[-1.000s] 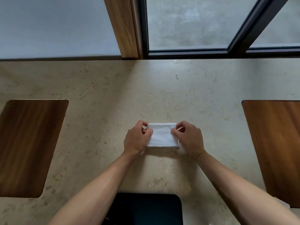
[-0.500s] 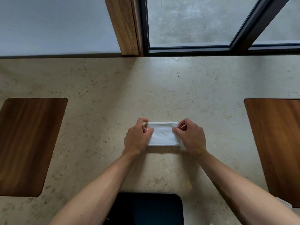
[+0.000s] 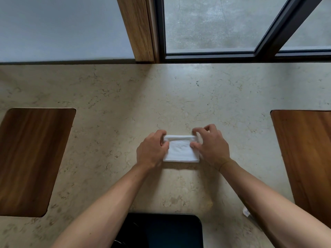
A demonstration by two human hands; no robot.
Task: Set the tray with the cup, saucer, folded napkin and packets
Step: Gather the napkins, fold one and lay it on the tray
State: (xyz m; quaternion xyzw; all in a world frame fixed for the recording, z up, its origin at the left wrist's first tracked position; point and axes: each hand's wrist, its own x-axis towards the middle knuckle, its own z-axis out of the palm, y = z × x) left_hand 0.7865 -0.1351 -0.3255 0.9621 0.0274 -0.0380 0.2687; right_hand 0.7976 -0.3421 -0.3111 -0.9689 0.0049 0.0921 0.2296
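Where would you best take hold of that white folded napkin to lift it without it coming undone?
Probably by its two short ends, one hand from each side. The napkin lies flat on the stone counter as a small rectangle, layers stacked, with a fold line near its far edge. The left hand and right hand already flank those ends; pinching through all layers there should keep the folds together.

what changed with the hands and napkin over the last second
The right hand has loosened: a second ago it pinched the right end of the napkin, and now its fingers are lifted and spread over that end, with only the thumb near the cloth. The napkin's far edge now shows a rolled fold. The left hand still grips the left end, and the napkin stays on the stone counter.
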